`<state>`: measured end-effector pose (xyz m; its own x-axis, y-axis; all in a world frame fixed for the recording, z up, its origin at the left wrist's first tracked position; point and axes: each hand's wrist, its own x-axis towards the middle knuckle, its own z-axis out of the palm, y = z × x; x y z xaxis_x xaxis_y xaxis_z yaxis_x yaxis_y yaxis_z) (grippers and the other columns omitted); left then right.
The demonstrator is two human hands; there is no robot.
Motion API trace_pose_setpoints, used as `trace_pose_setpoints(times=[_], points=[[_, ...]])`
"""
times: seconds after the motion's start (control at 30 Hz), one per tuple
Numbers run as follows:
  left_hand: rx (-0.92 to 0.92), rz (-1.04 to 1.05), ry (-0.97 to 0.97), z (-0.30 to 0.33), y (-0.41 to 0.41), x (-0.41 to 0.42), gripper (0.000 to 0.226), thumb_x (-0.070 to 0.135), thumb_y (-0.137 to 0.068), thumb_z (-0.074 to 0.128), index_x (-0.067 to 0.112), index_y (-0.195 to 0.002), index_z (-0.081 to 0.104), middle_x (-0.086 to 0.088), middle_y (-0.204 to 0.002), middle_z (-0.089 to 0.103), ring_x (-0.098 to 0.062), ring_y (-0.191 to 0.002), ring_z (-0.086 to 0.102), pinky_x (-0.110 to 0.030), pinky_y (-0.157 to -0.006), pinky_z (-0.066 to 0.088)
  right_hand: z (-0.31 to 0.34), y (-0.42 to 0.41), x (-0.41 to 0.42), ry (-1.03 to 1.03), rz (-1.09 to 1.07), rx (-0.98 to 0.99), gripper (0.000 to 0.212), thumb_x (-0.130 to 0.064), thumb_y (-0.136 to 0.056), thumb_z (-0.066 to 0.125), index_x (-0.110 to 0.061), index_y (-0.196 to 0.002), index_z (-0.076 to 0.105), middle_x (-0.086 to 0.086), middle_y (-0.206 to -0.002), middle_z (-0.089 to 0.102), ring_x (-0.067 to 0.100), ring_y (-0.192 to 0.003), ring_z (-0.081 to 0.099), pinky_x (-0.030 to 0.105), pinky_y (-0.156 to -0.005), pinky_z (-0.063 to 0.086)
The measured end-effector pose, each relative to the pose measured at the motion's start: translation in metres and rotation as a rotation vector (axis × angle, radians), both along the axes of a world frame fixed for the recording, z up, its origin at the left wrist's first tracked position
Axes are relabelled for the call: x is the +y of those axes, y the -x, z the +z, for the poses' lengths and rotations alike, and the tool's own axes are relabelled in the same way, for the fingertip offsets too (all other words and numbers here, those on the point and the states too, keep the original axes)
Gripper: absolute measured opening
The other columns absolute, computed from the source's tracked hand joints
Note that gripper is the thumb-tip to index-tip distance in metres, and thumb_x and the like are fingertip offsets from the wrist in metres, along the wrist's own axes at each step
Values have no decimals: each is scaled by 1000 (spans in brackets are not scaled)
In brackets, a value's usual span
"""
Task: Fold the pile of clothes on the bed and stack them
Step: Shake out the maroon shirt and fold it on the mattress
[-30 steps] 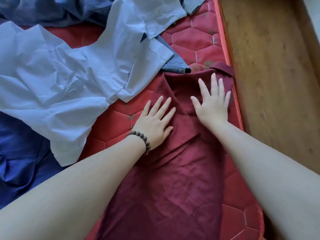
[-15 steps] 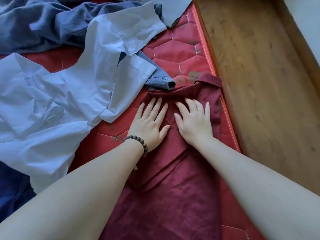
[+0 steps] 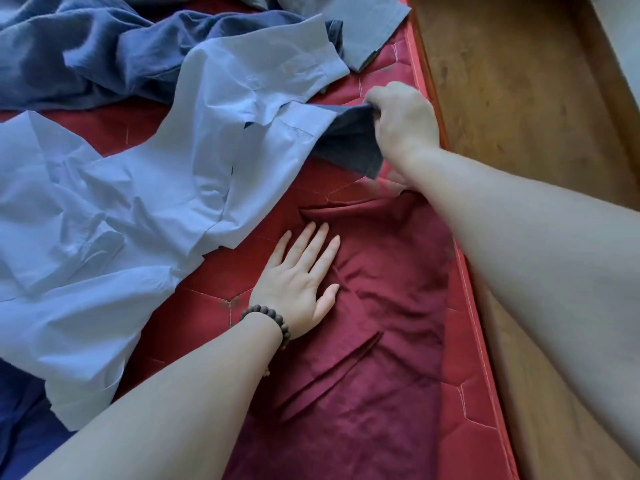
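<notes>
A maroon garment [image 3: 374, 358] lies flattened along the right side of the red quilted mattress [image 3: 194, 313]. My left hand [image 3: 301, 282], with a bead bracelet at the wrist, rests flat on the garment's upper left part, fingers straight. Beyond it, my right hand [image 3: 403, 121] grips the end of a dark grey-blue sleeve [image 3: 349, 147] and holds it lifted off the mattress. That sleeve runs under a crumpled light blue shirt [image 3: 138, 209] spread over the left half of the bed.
A rumpled dark blue garment [image 3: 86, 60] lies at the far left, and a grey-blue cloth [image 3: 367, 26] at the top. Deep blue fabric [image 3: 20, 427] shows at the lower left. The wooden bed frame [image 3: 519, 109] runs along the mattress's right edge.
My right hand left the maroon garment, moved away from me and took hold of the dark sleeve end, lifting it. My left hand stayed flat on the maroon garment.
</notes>
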<state>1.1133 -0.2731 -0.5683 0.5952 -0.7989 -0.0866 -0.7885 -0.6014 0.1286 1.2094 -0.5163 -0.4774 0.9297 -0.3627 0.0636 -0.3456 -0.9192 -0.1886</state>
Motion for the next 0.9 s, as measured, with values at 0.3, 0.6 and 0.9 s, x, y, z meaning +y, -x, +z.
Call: trace_pose_setpoints(times=[0.3, 0.6, 0.9], points=[[-5, 0, -6, -1, 0, 0, 71, 53, -92, 29, 20, -154, 19, -7, -161, 15, -22, -149, 8, -47, -120, 12, -33, 92, -1, -79, -27, -56, 67, -19, -88, 52, -25, -151, 29, 10, -159, 21, 26, -146, 19, 52, -118, 9], [-23, -4, -18, -2, 1, -1, 70, 53, -94, 26, 20, -154, 18, -7, -161, 14, -23, -149, 8, -47, -120, 10, -56, 165, 11, -116, -436, 12, 76, -52, -87, 59, -29, -150, 23, 16, -133, 43, 33, -121, 45, 43, -98, 35], [62, 244, 363, 7, -27, -8, 44, 36, -93, 38, 21, -126, 63, -23, -147, 37, -42, -129, 40, -50, -109, 34, -47, 159, 15, -298, -716, 100, 58, -52, -93, 53, 0, -118, 46, 21, -118, 60, 39, -108, 58, 36, -74, 39]])
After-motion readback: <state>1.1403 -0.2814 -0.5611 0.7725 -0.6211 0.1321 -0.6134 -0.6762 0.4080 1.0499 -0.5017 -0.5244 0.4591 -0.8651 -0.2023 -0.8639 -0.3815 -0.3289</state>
